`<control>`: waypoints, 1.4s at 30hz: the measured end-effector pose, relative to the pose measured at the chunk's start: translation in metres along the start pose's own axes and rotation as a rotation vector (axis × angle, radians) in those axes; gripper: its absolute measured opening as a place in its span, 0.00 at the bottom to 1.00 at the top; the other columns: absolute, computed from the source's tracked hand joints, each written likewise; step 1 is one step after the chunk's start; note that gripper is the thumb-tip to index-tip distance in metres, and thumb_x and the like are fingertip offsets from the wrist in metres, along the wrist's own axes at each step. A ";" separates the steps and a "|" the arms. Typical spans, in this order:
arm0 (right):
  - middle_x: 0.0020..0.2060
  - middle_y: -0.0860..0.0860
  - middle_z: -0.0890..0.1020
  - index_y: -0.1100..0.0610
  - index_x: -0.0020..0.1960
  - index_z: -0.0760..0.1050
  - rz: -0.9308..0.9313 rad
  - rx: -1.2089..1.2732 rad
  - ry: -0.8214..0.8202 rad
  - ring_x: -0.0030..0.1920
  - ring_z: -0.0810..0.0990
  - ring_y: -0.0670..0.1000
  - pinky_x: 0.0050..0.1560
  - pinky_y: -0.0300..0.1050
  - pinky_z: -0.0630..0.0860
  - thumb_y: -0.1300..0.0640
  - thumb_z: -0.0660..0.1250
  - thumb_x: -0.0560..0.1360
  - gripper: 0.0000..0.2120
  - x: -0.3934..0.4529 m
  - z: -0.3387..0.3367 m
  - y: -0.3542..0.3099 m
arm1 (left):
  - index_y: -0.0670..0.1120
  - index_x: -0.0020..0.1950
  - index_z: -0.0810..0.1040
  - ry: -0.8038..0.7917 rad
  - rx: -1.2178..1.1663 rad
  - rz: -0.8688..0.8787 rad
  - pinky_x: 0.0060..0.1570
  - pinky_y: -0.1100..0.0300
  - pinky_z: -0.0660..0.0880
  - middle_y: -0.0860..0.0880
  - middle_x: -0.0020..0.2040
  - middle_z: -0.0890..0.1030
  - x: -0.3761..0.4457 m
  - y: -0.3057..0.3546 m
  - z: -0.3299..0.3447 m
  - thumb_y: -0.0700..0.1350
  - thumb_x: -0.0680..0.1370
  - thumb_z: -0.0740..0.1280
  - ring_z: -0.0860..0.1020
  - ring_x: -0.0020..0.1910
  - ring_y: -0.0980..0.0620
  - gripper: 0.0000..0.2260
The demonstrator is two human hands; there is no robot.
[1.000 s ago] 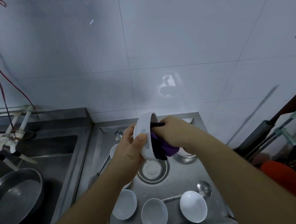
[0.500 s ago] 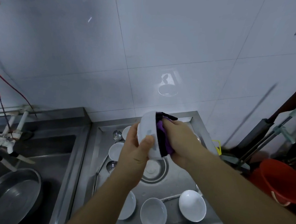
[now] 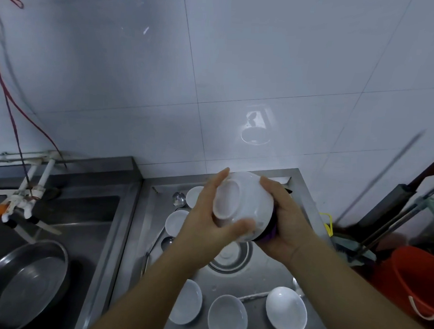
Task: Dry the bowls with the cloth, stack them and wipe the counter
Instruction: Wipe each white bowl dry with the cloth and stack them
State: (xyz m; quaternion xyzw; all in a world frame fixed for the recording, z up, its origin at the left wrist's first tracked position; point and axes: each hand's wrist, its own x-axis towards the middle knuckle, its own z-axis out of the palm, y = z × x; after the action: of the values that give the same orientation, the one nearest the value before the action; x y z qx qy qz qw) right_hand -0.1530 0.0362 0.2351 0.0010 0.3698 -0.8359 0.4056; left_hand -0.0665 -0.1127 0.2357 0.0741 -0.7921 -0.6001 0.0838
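Note:
I hold a white bowl (image 3: 249, 203) in the air above the steel basin, its foot turned toward me. My left hand (image 3: 205, 224) grips it, thumb across the lower wall and fingers up the left side. My right hand (image 3: 287, 223) holds the purple cloth (image 3: 270, 233) against the bowl's rim side; only a strip of cloth shows under the bowl. Three white bowls (image 3: 228, 317) lie open side up along the basin's near edge. Two more white bowls (image 3: 176, 221) sit at the back left.
The steel basin (image 3: 307, 194) has a round drain (image 3: 233, 255) under the held bowl, and steel ladles (image 3: 178, 198) lie at its left. A metal pan (image 3: 21, 280) sits in the left sink below a tap (image 3: 20, 202). A red bucket (image 3: 418, 283) stands at right.
The bowl has been turned so its foot now faces me. My right hand with the cloth has shifted from inside the bowl to its rim side on the right.

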 end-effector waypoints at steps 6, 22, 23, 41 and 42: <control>0.61 0.60 0.85 0.55 0.60 0.86 -0.067 0.120 0.034 0.57 0.86 0.62 0.56 0.62 0.82 0.43 0.84 0.60 0.31 0.001 -0.009 0.004 | 0.40 0.65 0.83 0.184 -0.700 -0.570 0.57 0.50 0.80 0.38 0.60 0.85 0.004 -0.022 0.006 0.56 0.85 0.61 0.82 0.55 0.43 0.22; 0.63 0.57 0.85 0.48 0.63 0.85 -0.025 -0.037 0.136 0.60 0.86 0.60 0.53 0.58 0.83 0.31 0.83 0.58 0.38 -0.003 -0.040 0.021 | 0.39 0.68 0.83 0.099 -1.052 -0.492 0.65 0.47 0.78 0.38 0.69 0.81 0.000 -0.013 -0.006 0.50 0.77 0.69 0.76 0.73 0.39 0.23; 0.63 0.56 0.85 0.47 0.63 0.85 -0.034 -0.048 0.146 0.61 0.85 0.60 0.55 0.58 0.83 0.30 0.81 0.60 0.37 -0.003 -0.041 0.022 | 0.39 0.69 0.81 0.090 -1.059 -0.492 0.66 0.47 0.78 0.38 0.69 0.81 0.000 -0.013 -0.005 0.50 0.78 0.68 0.76 0.73 0.39 0.23; 0.47 0.47 0.87 0.52 0.52 0.83 -0.747 -0.582 0.335 0.47 0.85 0.46 0.47 0.40 0.80 0.47 0.70 0.76 0.11 -0.012 -0.002 -0.011 | 0.48 0.53 0.87 0.076 -0.651 -0.319 0.56 0.46 0.84 0.39 0.58 0.86 -0.006 -0.005 -0.004 0.47 0.77 0.75 0.85 0.57 0.39 0.07; 0.51 0.44 0.86 0.49 0.57 0.82 -0.832 -0.725 0.239 0.52 0.85 0.44 0.52 0.36 0.79 0.49 0.69 0.77 0.11 -0.016 0.007 -0.013 | 0.48 0.54 0.87 0.066 -0.603 -0.301 0.58 0.43 0.83 0.39 0.57 0.86 -0.005 -0.005 -0.003 0.47 0.77 0.75 0.84 0.58 0.38 0.07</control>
State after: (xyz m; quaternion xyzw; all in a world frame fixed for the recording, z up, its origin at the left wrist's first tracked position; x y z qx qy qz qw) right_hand -0.1490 0.0481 0.2527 -0.1896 0.6459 -0.7390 -0.0283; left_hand -0.0604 -0.1154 0.2315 0.1816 -0.5560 -0.8102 0.0378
